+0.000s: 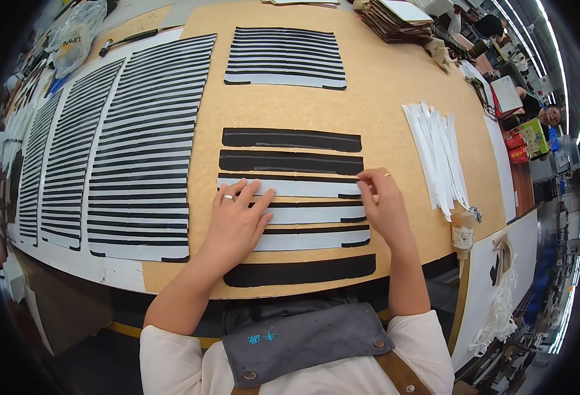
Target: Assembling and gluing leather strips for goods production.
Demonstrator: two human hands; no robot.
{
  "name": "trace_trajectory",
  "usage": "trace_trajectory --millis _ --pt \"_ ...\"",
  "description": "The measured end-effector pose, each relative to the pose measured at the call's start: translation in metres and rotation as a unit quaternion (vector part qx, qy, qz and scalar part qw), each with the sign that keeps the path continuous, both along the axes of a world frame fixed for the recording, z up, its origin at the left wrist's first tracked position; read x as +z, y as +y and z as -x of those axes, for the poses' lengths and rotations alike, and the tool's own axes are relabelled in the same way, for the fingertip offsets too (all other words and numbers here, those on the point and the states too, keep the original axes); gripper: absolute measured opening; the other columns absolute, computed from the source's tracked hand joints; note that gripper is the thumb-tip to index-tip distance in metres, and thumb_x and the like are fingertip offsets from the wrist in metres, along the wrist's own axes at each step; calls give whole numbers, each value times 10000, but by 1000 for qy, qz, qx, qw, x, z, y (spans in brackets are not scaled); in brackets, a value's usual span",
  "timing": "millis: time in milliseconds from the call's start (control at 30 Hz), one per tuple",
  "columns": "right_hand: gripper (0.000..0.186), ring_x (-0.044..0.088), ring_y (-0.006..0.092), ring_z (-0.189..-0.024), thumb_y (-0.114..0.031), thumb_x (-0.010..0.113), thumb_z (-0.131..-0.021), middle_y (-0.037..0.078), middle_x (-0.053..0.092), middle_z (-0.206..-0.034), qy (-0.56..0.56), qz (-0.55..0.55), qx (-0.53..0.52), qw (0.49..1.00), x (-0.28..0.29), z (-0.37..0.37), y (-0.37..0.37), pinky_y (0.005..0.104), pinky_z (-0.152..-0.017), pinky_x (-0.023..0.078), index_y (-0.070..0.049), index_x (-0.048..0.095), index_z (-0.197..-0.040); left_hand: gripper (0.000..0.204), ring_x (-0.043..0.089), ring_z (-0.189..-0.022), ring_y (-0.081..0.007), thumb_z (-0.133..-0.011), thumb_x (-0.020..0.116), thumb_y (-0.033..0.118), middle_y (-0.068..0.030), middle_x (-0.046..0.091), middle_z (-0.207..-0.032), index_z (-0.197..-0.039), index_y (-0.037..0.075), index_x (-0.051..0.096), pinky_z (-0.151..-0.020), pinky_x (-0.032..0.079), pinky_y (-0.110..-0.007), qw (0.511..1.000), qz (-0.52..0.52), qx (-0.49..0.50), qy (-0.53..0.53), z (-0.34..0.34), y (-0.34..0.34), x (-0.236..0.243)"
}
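A column of long black strips lies in front of me on the tan board. My left hand (240, 214) rests flat with fingers spread on a white strip (309, 188) that covers most of a black one. At that strip's right end, my right hand (385, 201) has its thumb and forefinger closed on the edge. Just beyond lie two bare black strips (290, 161) with thin pale lines along them. Nearer me are two white-covered strips (316, 214), partly under my left hand, and a plain black strip (300, 270) by the table edge.
Overlapping rows of black-and-white strips (148, 151) fill the left side, and a smaller stack (285, 58) lies at the far middle. Loose white strips (436, 155) lie at right, near a small container (463, 234). A hammer (128, 41) and plastic bag (76, 36) are far left.
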State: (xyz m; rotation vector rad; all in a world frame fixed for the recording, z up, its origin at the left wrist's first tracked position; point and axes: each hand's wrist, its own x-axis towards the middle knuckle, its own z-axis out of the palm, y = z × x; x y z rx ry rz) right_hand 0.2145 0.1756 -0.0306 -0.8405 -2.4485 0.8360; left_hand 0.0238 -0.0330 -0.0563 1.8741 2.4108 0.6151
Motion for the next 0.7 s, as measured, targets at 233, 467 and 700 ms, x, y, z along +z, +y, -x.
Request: trace_trajectory --millis 233,467,700 --pt "296 584 285 -1082 -130 610 -888 123 627 -1160 -34 -173 234 956 -13 41 -52 382 -925 476 18 620 -1144 371 469 -1184 -315 -919 600 246 -131 540 -1251 -1284 179 597 -1022 327 -479 999 -3 2 32 -4 4 1" --pt "258 606 293 -1028 -124 606 -890 134 652 -1096 -84 -235 85 965 -11 -18 -16 391 -903 484 16 643 -1103 354 465 -1186 -304 -933 578 264 -116 543 -1255 -1278 194 601 -1026 303 -473 999 9 8 38 -5 4 0" --pt "256 611 298 -980 -92 626 -879 135 652 -1046 -20 -199 36 979 -16 -35 -25 385 -857 496 22 648 -1106 362 453 -1189 -334 -927 585 246 -127 539 -1273 -1282 176 599 -1022 306 -475 999 13 11 51 -7 6 3"
